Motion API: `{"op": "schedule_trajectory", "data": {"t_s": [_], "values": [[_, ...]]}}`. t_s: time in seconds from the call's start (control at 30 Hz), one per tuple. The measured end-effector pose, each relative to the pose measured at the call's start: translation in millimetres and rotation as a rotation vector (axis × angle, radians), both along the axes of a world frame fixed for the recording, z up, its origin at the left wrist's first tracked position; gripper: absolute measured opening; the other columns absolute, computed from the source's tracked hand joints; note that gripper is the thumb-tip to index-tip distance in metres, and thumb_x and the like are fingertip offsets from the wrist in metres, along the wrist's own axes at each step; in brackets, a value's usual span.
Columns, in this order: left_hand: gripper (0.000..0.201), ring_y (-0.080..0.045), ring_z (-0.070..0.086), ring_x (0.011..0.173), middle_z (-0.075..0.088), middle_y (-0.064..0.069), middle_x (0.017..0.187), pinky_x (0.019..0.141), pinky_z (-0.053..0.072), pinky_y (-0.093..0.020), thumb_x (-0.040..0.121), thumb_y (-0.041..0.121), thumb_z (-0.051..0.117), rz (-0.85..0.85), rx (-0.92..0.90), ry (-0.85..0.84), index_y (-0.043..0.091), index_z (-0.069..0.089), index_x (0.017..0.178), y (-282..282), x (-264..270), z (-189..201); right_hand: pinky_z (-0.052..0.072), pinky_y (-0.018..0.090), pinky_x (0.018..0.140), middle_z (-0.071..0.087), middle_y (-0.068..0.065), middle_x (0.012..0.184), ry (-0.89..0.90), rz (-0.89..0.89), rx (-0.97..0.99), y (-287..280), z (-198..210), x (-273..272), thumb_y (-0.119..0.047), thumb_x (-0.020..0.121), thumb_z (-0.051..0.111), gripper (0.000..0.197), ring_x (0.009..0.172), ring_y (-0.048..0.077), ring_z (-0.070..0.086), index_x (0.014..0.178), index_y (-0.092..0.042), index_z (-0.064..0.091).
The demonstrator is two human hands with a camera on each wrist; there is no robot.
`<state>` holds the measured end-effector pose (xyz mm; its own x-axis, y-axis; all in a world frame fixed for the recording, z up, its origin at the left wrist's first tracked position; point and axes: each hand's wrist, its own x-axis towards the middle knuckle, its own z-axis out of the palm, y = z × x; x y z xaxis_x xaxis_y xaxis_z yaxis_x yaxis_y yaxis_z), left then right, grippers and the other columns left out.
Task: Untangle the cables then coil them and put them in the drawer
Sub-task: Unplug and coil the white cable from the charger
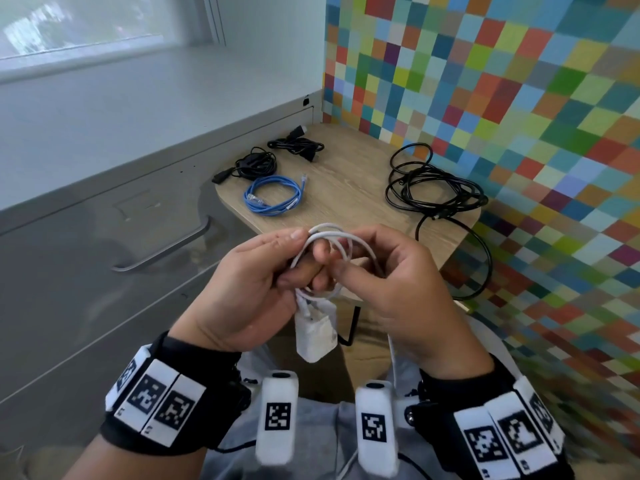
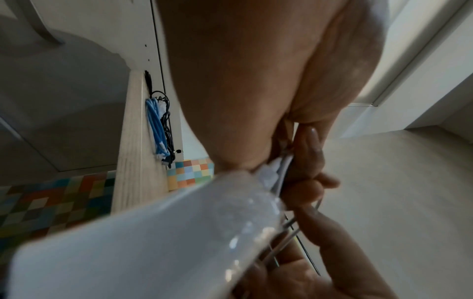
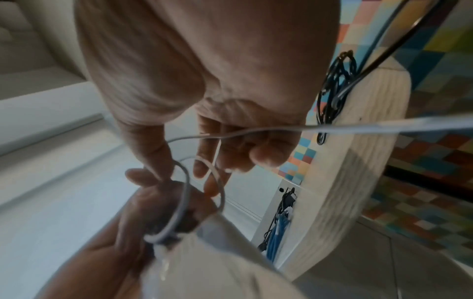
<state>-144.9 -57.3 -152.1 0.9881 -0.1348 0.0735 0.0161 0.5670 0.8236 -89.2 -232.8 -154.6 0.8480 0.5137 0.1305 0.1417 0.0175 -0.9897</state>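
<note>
Both hands — left hand [image 1: 242, 285], right hand [image 1: 391, 285] — pinch thin white cable [image 1: 332, 237] loops (smooth blocky charger [image 1: 317, 336] dangling).

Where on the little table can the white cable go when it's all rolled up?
Bare wood lies in the middle of the table, between the blue cable and the big black cable pile. The left rear is crowded with two small black bundles; the right side holds the pile.
</note>
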Motion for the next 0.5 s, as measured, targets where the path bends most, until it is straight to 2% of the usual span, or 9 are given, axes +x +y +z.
{"op": "schedule_trajectory", "data": {"t_s": [0.03, 0.1, 0.17, 0.23, 0.3, 0.33, 0.4, 0.5], "values": [[0.039, -0.019, 0.050, 0.065, 0.032, 0.004, 0.054, 0.074, 0.049, -0.027, 0.100, 0.028, 0.042, 0.020, 0.036, -0.005, 0.007, 0.069, 0.083, -0.7, 0.3, -0.3, 0.055, 0.070, 0.074, 0.073, 0.025, 0.087, -0.006, -0.023, 0.004, -0.1, -0.8, 1.3, -0.019, 0.089, 0.079, 0.014, 0.083, 0.058, 0.065, 0.100, -0.012, 0.074], [0.042, -0.020, 0.050, 0.067, 0.032, 0.003, 0.055, 0.079, 0.049, -0.029, 0.100, 0.035, 0.044, 0.043, 0.098, -0.018, 0.007, 0.071, 0.085, -2.2, 1.6, -1.4, 0.056, 0.067, 0.073, 0.074, 0.020, 0.080, -0.064, -0.052, -0.018, -0.4, -0.4, 2.5, -0.016, 0.093, 0.077, 0.004, 0.079, 0.053, 0.067, 0.092, -0.012, 0.075], [0.040, -0.022, 0.050, 0.070, 0.035, 0.002, 0.058, 0.082, 0.047, -0.034, 0.099, 0.042, 0.051, 0.082, 0.188, -0.035, 0.009, 0.072, 0.090, -2.7, 4.1, -4.2, 0.062, 0.050, 0.074, 0.076, 0.008, 0.078, -0.116, -0.095, -0.017, -1.4, 1.5, 3.2, -0.013, 0.095, 0.075, 0.004, 0.076, 0.031, 0.074, 0.092, -0.015, 0.077], [0.037, -0.024, 0.054, 0.073, 0.039, 0.003, 0.059, 0.087, 0.047, -0.043, 0.099, 0.048, 0.058, 0.142, 0.338, -0.053, 0.016, 0.073, 0.088, -2.1, 5.7, -6.6, 0.057, 0.027, 0.067, 0.074, -0.002, 0.073, -0.131, -0.151, 0.013, -3.0, 2.4, 4.6, -0.009, 0.093, 0.074, 0.012, 0.069, 0.013, 0.069, 0.092, -0.020, 0.078], [0.037, -0.025, 0.058, 0.073, 0.044, 0.002, 0.059, 0.096, 0.044, -0.061, 0.101, 0.044, 0.055, 0.163, 0.420, -0.058, 0.019, 0.070, 0.078, -2.5, 5.7, -6.1, 0.052, 0.021, 0.063, 0.071, -0.003, 0.069, -0.121, -0.161, 0.009, -4.5, 3.0, 5.4, -0.010, 0.093, 0.074, 0.014, 0.064, 0.008, 0.064, 0.093, -0.022, 0.079], [0.039, -0.026, 0.060, 0.072, 0.049, 0.002, 0.059, 0.099, 0.043, -0.064, 0.101, 0.041, 0.051, 0.154, 0.430, -0.061, 0.019, 0.067, 0.072, -3.1, 5.6, -5.0, 0.050, 0.020, 0.061, 0.069, -0.002, 0.068, -0.109, -0.151, -0.006, -5.2, 3.6, 5.5, -0.011, 0.093, 0.074, 0.012, 0.061, 0.006, 0.062, 0.095, -0.021, 0.080], [0.043, -0.027, 0.062, 0.072, 0.056, 0.000, 0.062, 0.095, 0.048, -0.056, 0.100, 0.037, 0.046, 0.102, 0.372, -0.062, 0.020, 0.061, 0.064, -4.3, 4.6, -1.4, 0.045, 0.014, 0.055, 0.067, 0.001, 0.068, -0.057, -0.104, -0.025, -7.2, 5.4, 5.7, -0.011, 0.095, 0.072, 0.010, 0.054, 0.002, 0.057, 0.097, -0.017, 0.080], [0.042, -0.025, 0.056, 0.056, 0.042, -0.001, 0.054, 0.081, 0.052, -0.039, 0.102, 0.032, 0.044, 0.022, 0.229, -0.015, 0.017, 0.058, 0.066, -5.0, 2.3, 0.0, 0.043, 0.010, 0.054, 0.069, 0.006, 0.071, -0.018, -0.022, -0.053, -9.8, 7.9, 6.9, -0.012, 0.097, 0.069, 0.009, 0.051, 0.001, 0.056, 0.096, -0.013, 0.078]]}}
